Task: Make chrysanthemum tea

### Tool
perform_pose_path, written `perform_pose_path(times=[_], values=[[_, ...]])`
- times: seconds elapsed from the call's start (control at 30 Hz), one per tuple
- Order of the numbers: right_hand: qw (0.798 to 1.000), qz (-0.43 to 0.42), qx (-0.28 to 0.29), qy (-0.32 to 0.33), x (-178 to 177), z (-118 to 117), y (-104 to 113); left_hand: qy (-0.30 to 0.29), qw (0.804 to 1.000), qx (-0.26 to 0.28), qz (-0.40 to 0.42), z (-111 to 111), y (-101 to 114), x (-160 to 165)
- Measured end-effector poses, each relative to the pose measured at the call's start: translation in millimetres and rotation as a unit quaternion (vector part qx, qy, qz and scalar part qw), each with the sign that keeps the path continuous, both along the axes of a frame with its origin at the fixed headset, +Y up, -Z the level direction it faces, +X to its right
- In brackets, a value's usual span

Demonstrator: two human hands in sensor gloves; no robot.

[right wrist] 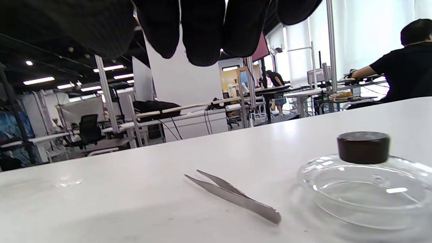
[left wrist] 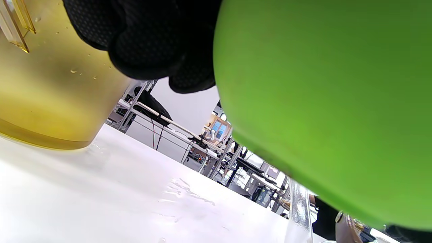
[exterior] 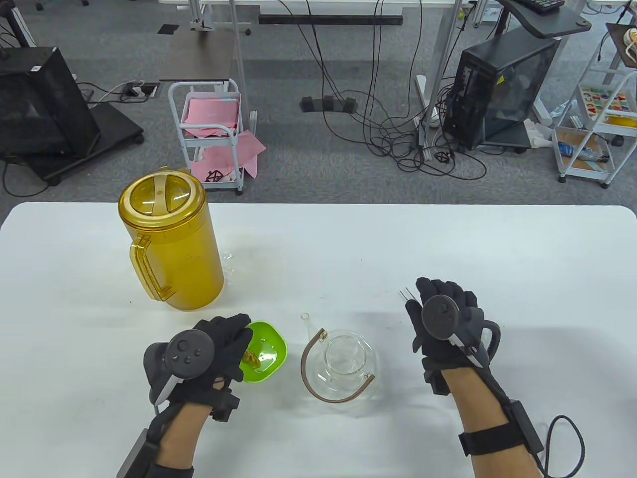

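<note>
My left hand (exterior: 233, 344) grips the rim of a small green bowl (exterior: 266, 351) and holds it tilted just left of the glass teapot (exterior: 343, 366). Something small and yellowish (exterior: 251, 357) lies in the bowl. In the left wrist view the bowl's underside (left wrist: 320, 101) fills the right half, with my fingers (left wrist: 152, 44) against it. The teapot stands open, its handle lowered. My right hand (exterior: 438, 296) hovers, fingers relaxed, above metal tweezers (right wrist: 233, 197) lying on the table; their tips (exterior: 405, 295) peek out. The glass lid (right wrist: 362, 182) with a dark knob lies beside them.
A tall yellow lidded pitcher (exterior: 169, 244) with liquid stands at the back left of the white table (exterior: 348, 249), handle facing me. Water drops spot the table near it. Beyond the far edge are a trolley, cables and computer cases on the floor.
</note>
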State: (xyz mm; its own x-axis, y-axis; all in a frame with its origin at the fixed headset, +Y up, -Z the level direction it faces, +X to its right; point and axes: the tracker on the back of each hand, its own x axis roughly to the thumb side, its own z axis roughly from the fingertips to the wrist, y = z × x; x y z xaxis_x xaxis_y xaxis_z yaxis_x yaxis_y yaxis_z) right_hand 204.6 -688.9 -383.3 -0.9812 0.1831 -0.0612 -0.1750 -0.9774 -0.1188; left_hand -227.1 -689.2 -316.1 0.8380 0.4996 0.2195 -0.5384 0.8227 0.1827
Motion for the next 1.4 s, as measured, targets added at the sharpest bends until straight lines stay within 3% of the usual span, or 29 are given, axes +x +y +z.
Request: perform_pose_path(times=[0.17, 0.33, 0.53, 0.97, 1.2, 1.4], values=[[0.984, 0.082, -0.149, -0.062, -4, -39, -16, -0.003, 1.0, -0.001, -0.008, 0, -3, 2], [0.958, 0.139, -0.232, -0.098, -10, -66, -39, -0.001, 1.0, 0.0, -0.014, 1, -2, 0], [0.936, 0.166, -0.283, -0.126, -19, -80, -61, 0.002, 1.0, 0.003, -0.014, 1, -1, -1], [0.951, 0.146, -0.243, -0.124, -20, -83, -58, 0.001, 1.0, 0.002, -0.017, 1, -2, 1], [0.993, 0.016, -0.081, -0.083, -16, -58, -8, -0.001, 1.0, 0.004, -0.019, 1, -2, 1], [0.998, -0.051, 0.035, -0.01, -32, -26, 23, -0.004, 1.0, 0.003, -0.022, 1, -3, 6]])
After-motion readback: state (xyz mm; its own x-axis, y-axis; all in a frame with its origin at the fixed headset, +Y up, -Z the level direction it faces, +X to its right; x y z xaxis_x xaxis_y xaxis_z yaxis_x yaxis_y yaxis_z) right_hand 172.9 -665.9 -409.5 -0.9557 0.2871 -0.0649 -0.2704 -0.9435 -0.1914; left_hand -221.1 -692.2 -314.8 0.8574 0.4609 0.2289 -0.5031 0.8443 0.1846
